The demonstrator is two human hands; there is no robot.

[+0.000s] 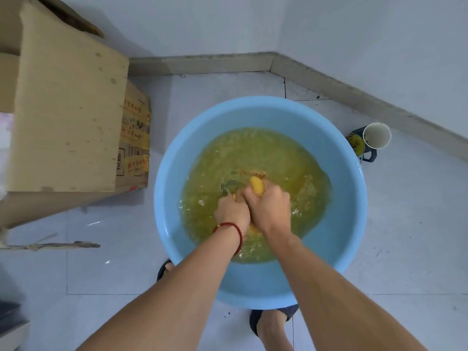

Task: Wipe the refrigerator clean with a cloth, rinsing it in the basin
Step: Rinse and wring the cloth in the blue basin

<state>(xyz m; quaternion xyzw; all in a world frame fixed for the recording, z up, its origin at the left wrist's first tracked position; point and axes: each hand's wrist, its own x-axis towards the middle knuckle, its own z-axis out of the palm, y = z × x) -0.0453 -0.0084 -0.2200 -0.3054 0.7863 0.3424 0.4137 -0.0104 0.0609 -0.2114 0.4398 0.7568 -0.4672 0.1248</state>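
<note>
My left hand [231, 211] and right hand [268, 206], fingers curled, squeeze yellow cloth [257, 185] over murky water in blue basin [349, 224].

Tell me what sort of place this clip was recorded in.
Probably a corner of a home, perhaps a utility or storage spot: pale tiled floor with a skirting board, stacked cardboard boxes, and a blue basin set on the floor.
</note>
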